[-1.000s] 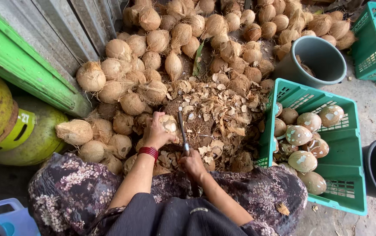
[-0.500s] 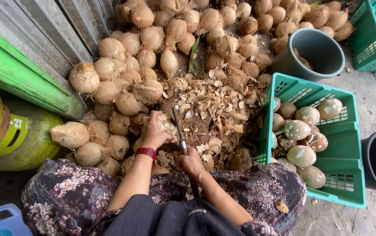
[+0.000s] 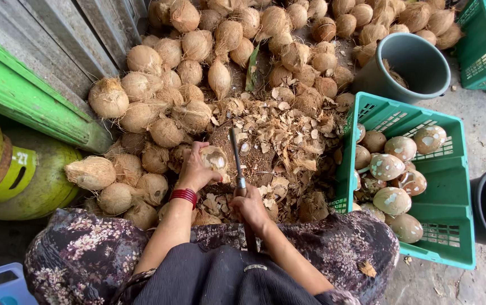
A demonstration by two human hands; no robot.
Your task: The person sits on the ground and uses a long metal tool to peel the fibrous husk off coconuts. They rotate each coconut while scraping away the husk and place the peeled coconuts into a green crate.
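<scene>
Left hand (image 3: 197,169) has its grip wrapped around a partly husked coconut (image 3: 214,159), pinning it down on the mound of husk scraps (image 3: 277,135) right in front of the person's knees. Right hand (image 3: 249,204) is clenched tight round the handle of a long metal blade (image 3: 236,152), which points up toward 12 o'clock with its edge just beside the coconut, at its 3 o'clock side. Can't tell if it's actually touching. Big pile of unhusked coconuts (image 3: 197,51) runs from 9 round to 1 o'clock. At 3 o'clock sits a green crate (image 3: 452,226) with peeled coconuts (image 3: 392,200) in it, and a grey bucket (image 3: 418,62) at 2 o'clock.
</scene>
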